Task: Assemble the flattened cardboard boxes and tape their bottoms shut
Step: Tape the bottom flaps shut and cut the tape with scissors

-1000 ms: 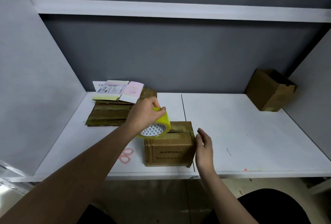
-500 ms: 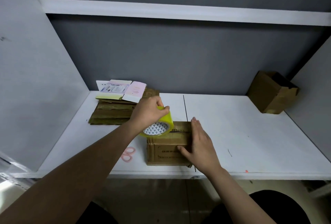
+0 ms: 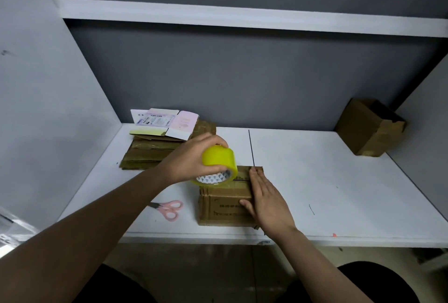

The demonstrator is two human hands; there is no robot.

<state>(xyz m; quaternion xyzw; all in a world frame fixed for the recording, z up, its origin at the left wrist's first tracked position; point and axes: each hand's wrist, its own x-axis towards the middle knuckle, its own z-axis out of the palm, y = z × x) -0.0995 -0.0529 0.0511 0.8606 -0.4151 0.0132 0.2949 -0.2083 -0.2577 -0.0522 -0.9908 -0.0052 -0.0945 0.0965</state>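
A small assembled cardboard box (image 3: 221,207) stands near the front edge of the white table (image 3: 327,181), its flaps closed on top. My left hand (image 3: 191,157) grips a yellow roll of tape (image 3: 218,166) just above the box's left top edge. My right hand (image 3: 266,199) lies flat on the box's right side and top, fingers straight, pressing it. A stack of flattened cardboard boxes (image 3: 148,153) lies at the back left.
Pink-handled scissors (image 3: 169,209) lie left of the box. A flattened white and pink printed carton (image 3: 164,123) rests on the cardboard stack. Another assembled cardboard box (image 3: 368,128) sits tilted in the back right corner. Grey walls enclose the table, with a shelf above.
My right hand came from beside the box onto its right side and top. My left hand kept the tape roll above the box's left edge.
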